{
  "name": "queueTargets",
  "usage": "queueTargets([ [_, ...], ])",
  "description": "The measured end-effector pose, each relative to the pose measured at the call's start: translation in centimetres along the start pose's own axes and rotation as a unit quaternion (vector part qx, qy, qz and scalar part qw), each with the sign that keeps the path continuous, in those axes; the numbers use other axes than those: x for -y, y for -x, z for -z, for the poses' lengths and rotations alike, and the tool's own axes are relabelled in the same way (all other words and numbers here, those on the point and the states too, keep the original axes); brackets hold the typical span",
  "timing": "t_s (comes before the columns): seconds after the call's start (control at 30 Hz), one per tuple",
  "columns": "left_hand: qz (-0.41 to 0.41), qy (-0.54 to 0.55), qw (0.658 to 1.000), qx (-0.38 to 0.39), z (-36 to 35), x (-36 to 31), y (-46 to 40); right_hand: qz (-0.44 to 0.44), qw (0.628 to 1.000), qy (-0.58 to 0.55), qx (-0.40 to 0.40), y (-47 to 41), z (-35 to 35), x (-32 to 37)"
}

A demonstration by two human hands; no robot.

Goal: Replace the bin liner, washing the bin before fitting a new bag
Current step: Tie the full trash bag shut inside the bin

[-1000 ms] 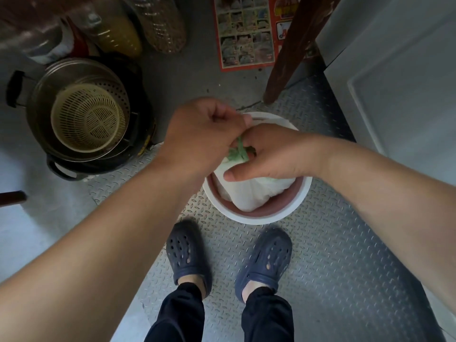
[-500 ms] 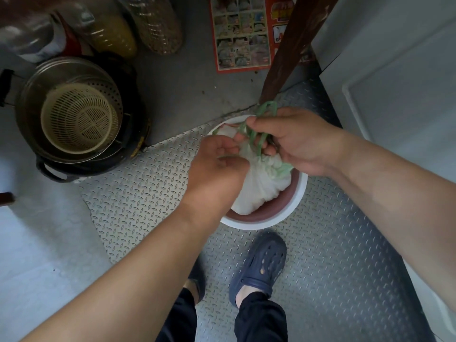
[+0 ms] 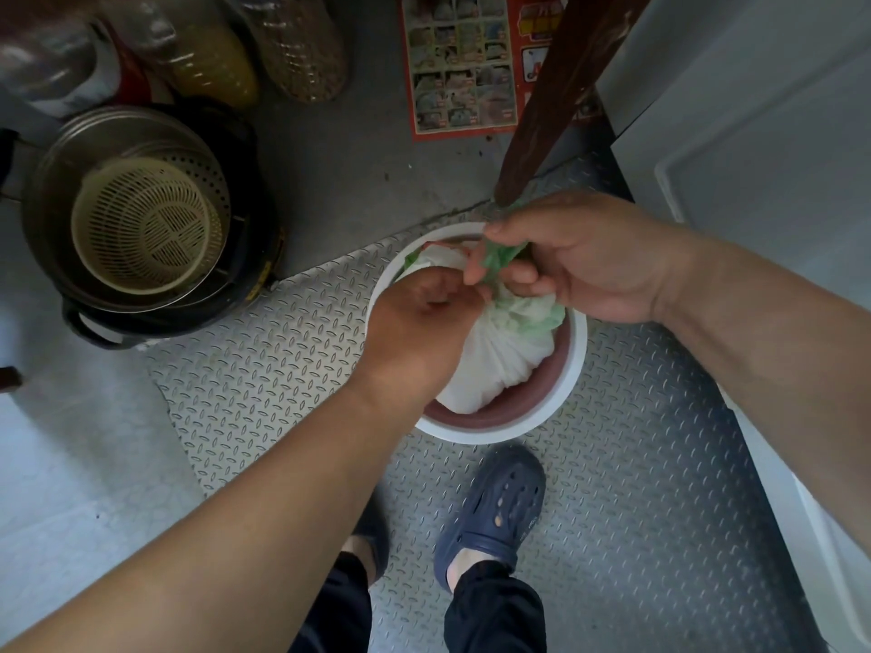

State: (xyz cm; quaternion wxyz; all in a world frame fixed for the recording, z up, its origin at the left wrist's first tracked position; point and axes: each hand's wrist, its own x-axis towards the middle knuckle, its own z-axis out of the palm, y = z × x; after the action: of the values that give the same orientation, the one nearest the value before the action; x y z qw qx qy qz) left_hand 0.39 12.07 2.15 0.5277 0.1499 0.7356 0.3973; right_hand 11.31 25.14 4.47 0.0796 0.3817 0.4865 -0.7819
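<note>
While the full white plastic bin liner (image 3: 499, 360) sits inside the round white bin (image 3: 572, 369), left hand (image 3: 419, 318) and right hand (image 3: 584, 261) pinch its green drawstring (image 3: 495, 259) at the gathered neck; removal, washing and refitting remain.

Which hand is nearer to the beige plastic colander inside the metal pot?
The left hand. It grips the bag's gathered neck over the bin, on the side facing the colander. The right hand pinches the green handles farther from it.
</note>
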Motion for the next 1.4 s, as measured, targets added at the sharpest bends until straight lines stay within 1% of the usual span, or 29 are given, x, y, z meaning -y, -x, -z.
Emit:
queueTargets([
  [0.1, 0.022, 0.027, 0.999, 0.017, 0.4, -0.3, -0.2, -0.011, 0.999, 0.031, 0.01, 0.3, 0.0, 0.0],
  [0.17, 0.045, 0.048, 0.997, 0.026, 0.7, -0.4, -0.3, -0.009, 0.994, 0.113, 0.008, 0.5, -0.1, 0.0],
  [0.23, 0.059, 0.057, 0.996, 0.034, 0.8, -0.4, -0.3, -0.003, 0.978, 0.207, -0.011, 0.7, -0.2, 0.2],
  [0.33, 0.067, 0.07, 0.994, 0.04, 1.0, -0.3, -0.3, 0.021, 0.944, 0.326, -0.053, 1.0, -0.7, 0.1],
  [0.4, 0.074, 0.084, 0.993, 0.045, 1.1, -0.4, -0.4, 0.064, 0.905, 0.408, -0.1, 1.0, -1.1, -0.5],
  [0.47, 0.083, 0.1, 0.99, 0.053, 1.2, -0.5, -0.3, 0.123, 0.865, 0.458, -0.163, 1.0, -1.4, -1.3],
  [0.57, 0.095, 0.12, 0.985, 0.076, 1.3, -0.7, -0.1, 0.193, 0.817, 0.487, -0.24, 0.8, -1.8, -2.6],
  [0.63, 0.105, 0.129, 0.982, 0.09, 1.3, -0.6, -0.1, 0.223, 0.805, 0.476, -0.276, 0.5, -2.1, -3.2],
  [0.7, 0.118, 0.12, 0.982, 0.092, 1.3, -0.5, 0.0, 0.245, 0.801, 0.458, -0.298, 0.3, -2.6, -3.5],
  [0.87, 0.111, 0.078, 0.987, 0.092, 1.6, -0.7, -0.3, 0.298, 0.781, 0.461, -0.297, 0.0, -3.2, -3.3],
  [0.97, 0.108, 0.1, 0.986, 0.072, 1.6, -1.1, -0.4, 0.315, 0.765, 0.484, -0.285, 0.1, -3.2, -2.9],
  [1.03, 0.091, 0.104, 0.989, 0.061, 1.6, -1.3, -0.5, 0.325, 0.758, 0.49, -0.282, 0.4, -3.0, -2.7],
  [1.1, 0.045, 0.073, 0.995, 0.051, 1.7, -1.4, -0.5, 0.322, 0.757, 0.493, -0.285, 0.8, -2.6, -2.6],
  [1.2, -0.034, -0.002, 0.999, 0.014, 2.4, -1.4, -0.6, 0.296, 0.779, 0.475, -0.282, 1.4, -1.9, -2.5],
  [1.23, -0.047, -0.017, 0.999, -0.001, 2.8, -1.3, -0.7, 0.288, 0.791, 0.461, -0.282, 1.7, -1.6, -2.6],
  [1.3, -0.049, -0.036, 0.998, -0.029, 3.6, -0.9, -0.9, 0.257, 0.82, 0.42, -0.293, 2.2, -0.9, -2.9],
  [1.4, -0.019, -0.045, 0.998, -0.042, 4.8, 0.6, -0.9, 0.148, 0.886, 0.306, -0.316, 3.2, -0.1, -3.9],
])
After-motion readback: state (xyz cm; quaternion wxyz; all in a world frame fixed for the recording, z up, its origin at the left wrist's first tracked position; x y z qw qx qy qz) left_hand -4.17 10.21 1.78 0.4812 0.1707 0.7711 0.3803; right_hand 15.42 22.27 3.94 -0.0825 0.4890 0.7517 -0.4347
